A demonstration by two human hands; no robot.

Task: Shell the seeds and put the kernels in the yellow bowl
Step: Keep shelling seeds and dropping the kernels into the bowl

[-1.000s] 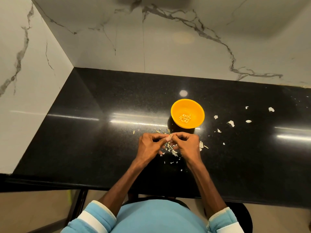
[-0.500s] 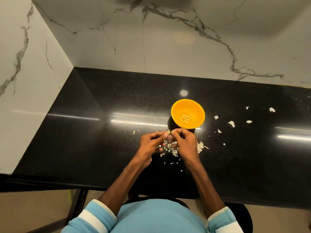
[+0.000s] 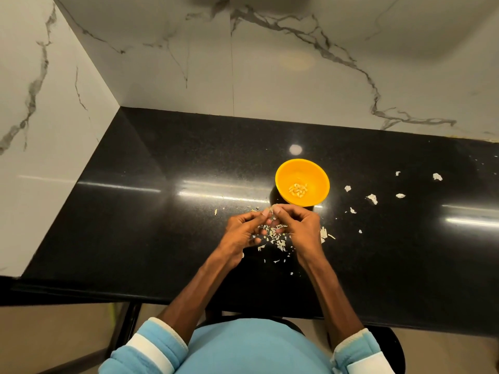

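A yellow bowl (image 3: 302,182) stands on the black counter (image 3: 162,225) and holds a small heap of pale kernels (image 3: 297,189). Just in front of the bowl, my left hand (image 3: 243,233) and my right hand (image 3: 299,225) meet at their fingertips. Both pinch a small seed (image 3: 270,210) between thumbs and forefingers; the seed is mostly hidden by the nails. Under and between the hands lies a scatter of pale shell bits (image 3: 275,237).
More shell fragments (image 3: 372,198) are strewn to the right of the bowl, out to a larger piece (image 3: 437,176). Marble walls close the counter at the back and left. The counter's front edge runs just below my forearms.
Both hands have moved up a little toward the bowl while still pinching together at the fingertips. The bowl has not moved.
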